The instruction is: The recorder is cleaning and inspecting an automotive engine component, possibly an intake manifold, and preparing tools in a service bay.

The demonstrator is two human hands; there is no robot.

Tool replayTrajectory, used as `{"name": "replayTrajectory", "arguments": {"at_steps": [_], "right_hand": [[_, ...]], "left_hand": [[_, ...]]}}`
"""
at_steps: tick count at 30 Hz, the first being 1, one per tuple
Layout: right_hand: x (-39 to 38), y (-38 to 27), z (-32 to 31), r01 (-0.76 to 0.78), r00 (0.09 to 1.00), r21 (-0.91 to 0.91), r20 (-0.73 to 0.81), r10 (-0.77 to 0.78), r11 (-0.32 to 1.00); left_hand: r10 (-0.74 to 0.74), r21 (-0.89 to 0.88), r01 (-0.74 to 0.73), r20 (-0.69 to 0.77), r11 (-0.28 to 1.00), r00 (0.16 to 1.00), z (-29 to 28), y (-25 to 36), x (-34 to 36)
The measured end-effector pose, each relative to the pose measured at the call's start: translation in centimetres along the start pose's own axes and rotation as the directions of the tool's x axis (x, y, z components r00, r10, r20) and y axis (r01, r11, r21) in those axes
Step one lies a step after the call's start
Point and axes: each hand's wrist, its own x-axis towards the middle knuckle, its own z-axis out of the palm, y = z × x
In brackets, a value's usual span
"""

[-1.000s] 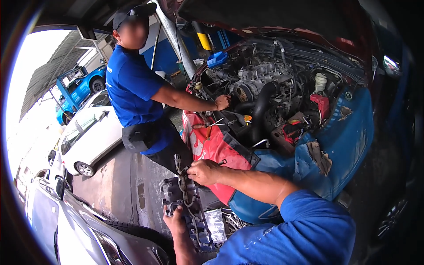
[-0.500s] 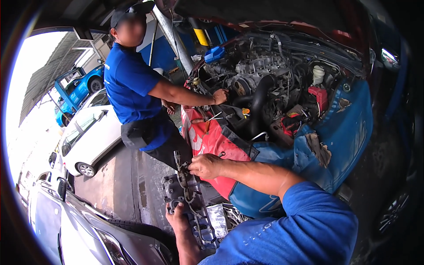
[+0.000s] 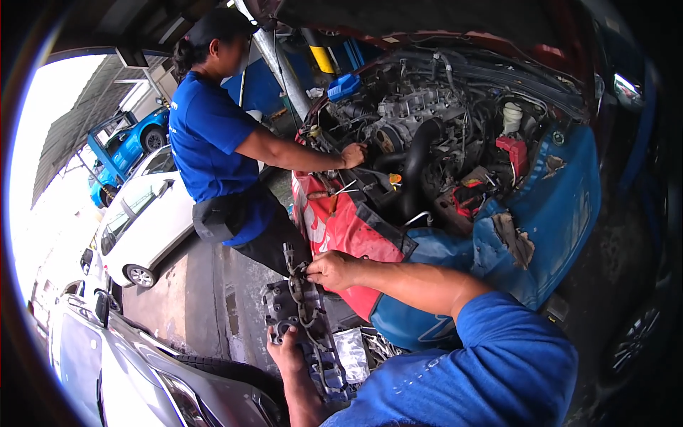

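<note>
left hand (image 3: 284, 350) fingers hidden under engine part (image 3: 306, 334)

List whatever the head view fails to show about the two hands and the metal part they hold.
- Left hand: fingers hidden behind the grey metal engine part; its grip cannot be judged.
- Right hand: fingertips hidden by its own knuckles and the gasket.
- Engine part's lower end: covered by the blue sleeve.

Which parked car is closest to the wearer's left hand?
The silver car at lower left. Its hood sits just left of the left hand; the white car and the blue car stand farther back, behind it.
</note>
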Motion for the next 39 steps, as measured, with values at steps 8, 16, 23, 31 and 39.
{"name": "replayTrajectory", "arguments": {"at_steps": [8,16,23,31,39], "right_hand": [[0.4,-0.3,0.0,-0.201,0.976,0.115,-0.056,0.209,0.973],[0.6,-1.3,-0.4,-0.282,0.955,0.001,0.098,0.280,0.959],[1.8,-1.0,0.6,-0.316,0.947,0.049,0.074,0.312,0.947],[1.6,-0.8,1.8,-0.412,0.911,0.067,0.021,0.411,0.909],[3.6,2.3,-1.7,-0.360,0.931,0.095,-0.024,0.364,0.928]], "left_hand": [[0.004,-0.010,-0.004,-0.042,1.000,0.999,0.4,0.2,0.6],[0.041,0.088,-0.035,-0.068,0.996,0.997,-0.5,0.6,0.9],[0.104,0.099,-0.101,-0.030,0.990,0.994,0.6,1.9,1.0],[0.091,0.141,-0.078,-0.093,0.987,0.991,0.8,1.2,1.2],[0.010,-0.041,-0.012,-0.034,0.999,0.999,1.8,0.7,4.5]]}}
